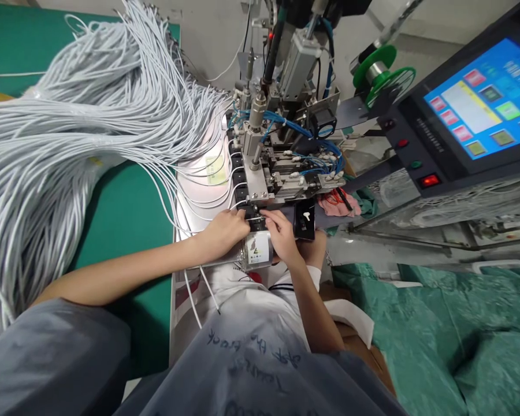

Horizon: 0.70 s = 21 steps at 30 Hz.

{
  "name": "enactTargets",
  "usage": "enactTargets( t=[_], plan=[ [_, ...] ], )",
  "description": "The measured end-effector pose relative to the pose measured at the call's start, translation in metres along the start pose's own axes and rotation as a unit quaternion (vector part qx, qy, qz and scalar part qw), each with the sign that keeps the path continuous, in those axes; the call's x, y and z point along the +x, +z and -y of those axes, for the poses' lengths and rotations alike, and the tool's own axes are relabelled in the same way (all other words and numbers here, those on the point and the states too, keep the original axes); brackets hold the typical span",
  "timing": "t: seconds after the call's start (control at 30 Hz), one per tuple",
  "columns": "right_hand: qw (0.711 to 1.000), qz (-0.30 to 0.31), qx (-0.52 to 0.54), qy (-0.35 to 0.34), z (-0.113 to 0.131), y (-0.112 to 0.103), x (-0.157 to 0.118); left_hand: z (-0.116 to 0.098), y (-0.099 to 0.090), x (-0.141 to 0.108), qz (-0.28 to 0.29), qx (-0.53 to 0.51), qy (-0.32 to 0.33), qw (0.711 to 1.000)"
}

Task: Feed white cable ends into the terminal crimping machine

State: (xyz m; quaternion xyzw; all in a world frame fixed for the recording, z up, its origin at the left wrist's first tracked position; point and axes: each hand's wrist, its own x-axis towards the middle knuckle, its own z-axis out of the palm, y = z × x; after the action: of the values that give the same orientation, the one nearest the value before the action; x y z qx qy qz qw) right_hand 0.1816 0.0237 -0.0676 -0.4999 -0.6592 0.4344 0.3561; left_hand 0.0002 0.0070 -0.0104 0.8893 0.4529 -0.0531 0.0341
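Observation:
At the front of a metal machine, my left hand comes in from the left with its fingers curled and closed on a white cable. A short length of that cable shows between my two hands, over a dark fixture block. Opposite it, my right hand has its thumb and fingers bent together at the cable's other end. My fingers partly cover the fine detail at the tip. Just below both hands is a box with a white label.
A large bundle of white-grey cables lies across the green table at left. A control screen and a green spool stand at right. A phone lies beside my right hand. Green sheeting is at lower right.

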Motion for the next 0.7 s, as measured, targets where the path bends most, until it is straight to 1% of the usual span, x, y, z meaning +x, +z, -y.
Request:
enactTargets(
  t=[0.1,0.17,0.2,0.23,0.3,0.33,0.37,0.4,0.43,0.47,0.5,0.57,0.63,0.67,0.7],
  plan=[
    [0.996,0.039,-0.060,-0.057,0.007,-0.002,-0.006,0.000,0.004,0.000,-0.014,0.008,0.003,1.000],
    [0.995,0.037,-0.062,-0.067,0.006,-0.002,-0.005,0.000,0.004,0.000,-0.014,0.007,0.005,1.000],
    [0.996,0.017,-0.055,-0.064,0.004,-0.002,-0.004,0.000,0.004,0.000,-0.012,0.005,0.006,1.000],
    [0.997,-0.017,-0.046,-0.053,0.002,-0.002,-0.003,0.000,0.003,-0.001,-0.009,0.002,0.005,1.000],
    [0.992,-0.118,-0.027,-0.020,0.000,-0.004,-0.005,0.000,0.000,-0.001,-0.004,-0.006,0.002,1.000],
    [0.985,-0.169,-0.021,-0.004,0.001,-0.005,-0.009,0.000,-0.002,-0.002,-0.003,-0.010,0.001,1.000],
    [0.978,-0.206,-0.020,0.006,0.004,-0.006,-0.015,0.001,-0.003,-0.002,-0.003,-0.011,0.000,1.000],
    [0.974,-0.225,-0.019,0.013,0.009,-0.006,-0.024,0.002,-0.004,-0.002,-0.004,-0.010,-0.004,1.000],
    [0.975,-0.220,-0.020,0.018,0.015,-0.004,-0.035,0.004,-0.004,-0.002,-0.009,-0.006,-0.012,1.000],
    [0.981,-0.190,-0.024,0.024,0.022,0.001,-0.046,0.007,-0.003,-0.001,-0.017,0.000,-0.025,1.000],
    [0.989,-0.139,-0.029,0.032,0.029,0.008,-0.059,0.010,-0.002,0.000,-0.028,0.007,-0.043,0.999],
    [0.998,0.001,-0.035,0.058,0.039,0.030,-0.080,0.017,0.001,0.003,-0.051,0.018,-0.080,0.995],
    [0.985,0.148,-0.013,0.086,0.043,0.056,-0.095,0.020,0.003,0.005,-0.060,0.015,-0.098,0.993],
    [0.973,0.209,0.011,0.100,0.044,0.067,-0.100,0.020,0.003,0.004,-0.058,0.005,-0.094,0.994],
    [0.960,0.254,0.035,0.109,0.044,0.076,-0.102,0.018,0.002,0.003,-0.055,-0.014,-0.080,0.995]
  ],
)
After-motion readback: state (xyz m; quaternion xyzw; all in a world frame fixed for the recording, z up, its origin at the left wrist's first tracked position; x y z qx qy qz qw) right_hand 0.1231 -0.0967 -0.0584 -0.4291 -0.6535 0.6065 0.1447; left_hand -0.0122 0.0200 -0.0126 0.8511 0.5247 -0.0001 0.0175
